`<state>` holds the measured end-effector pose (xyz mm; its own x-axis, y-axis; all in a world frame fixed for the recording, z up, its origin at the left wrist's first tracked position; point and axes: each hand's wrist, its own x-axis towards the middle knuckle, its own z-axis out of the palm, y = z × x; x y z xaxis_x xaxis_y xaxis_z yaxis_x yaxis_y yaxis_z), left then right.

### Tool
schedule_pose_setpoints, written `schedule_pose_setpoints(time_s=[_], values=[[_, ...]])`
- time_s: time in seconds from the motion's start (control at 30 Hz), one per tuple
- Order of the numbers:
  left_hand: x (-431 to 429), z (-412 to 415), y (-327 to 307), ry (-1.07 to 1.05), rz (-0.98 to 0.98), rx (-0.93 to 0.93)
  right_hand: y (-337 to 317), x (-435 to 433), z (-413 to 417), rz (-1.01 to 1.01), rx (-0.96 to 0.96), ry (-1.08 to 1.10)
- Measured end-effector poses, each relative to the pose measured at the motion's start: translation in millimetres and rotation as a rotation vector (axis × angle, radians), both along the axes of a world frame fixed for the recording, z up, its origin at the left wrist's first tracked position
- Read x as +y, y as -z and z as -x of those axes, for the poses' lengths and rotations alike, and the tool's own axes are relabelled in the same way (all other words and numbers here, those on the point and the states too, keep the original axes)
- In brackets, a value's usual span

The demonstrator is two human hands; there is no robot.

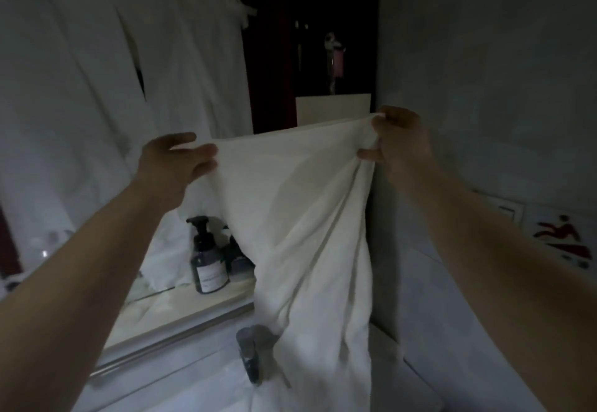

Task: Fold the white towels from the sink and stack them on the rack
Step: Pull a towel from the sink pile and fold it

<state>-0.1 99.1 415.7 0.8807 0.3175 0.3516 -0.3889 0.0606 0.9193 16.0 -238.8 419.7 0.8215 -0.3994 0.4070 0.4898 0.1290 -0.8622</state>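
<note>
A white towel [300, 218] hangs spread in front of me, held up by its top edge above the sink. My right hand [399, 138] pinches the bunched upper right corner. My left hand [176, 159] is at the upper left corner with fingers stretched toward the edge; thumb and fingers touch the cloth, and a firm grip cannot be made out. The towel's lower end drapes down past the faucet [253, 355] into the basin area. The rack is not in view.
A dark pump bottle [206, 263] stands on the ledge [181, 311] under the mirror, with a second dark bottle behind it. The mirror reflects white cloth. A wall with a red slip-warning sticker [562, 240] is close on the right. The room is dim.
</note>
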Motion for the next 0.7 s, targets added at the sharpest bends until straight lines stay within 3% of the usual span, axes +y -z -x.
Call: schedule_pose_setpoints(time_s=[0.13,0.27,0.4,0.7], values=[[0,9,-19,0.115,0.259,0.076,-28,17,-2,0.02,0.012,-0.105],[9,23,-37,0.005,0.34,-0.15,-55,22,-7,-0.026,-0.043,-0.241],[12,33,-49,0.052,0.372,-0.157,-55,36,-14,0.031,-0.034,-0.326],[17,52,-31,-0.227,0.358,-0.371,-43,70,-25,-0.137,-0.067,-0.388]])
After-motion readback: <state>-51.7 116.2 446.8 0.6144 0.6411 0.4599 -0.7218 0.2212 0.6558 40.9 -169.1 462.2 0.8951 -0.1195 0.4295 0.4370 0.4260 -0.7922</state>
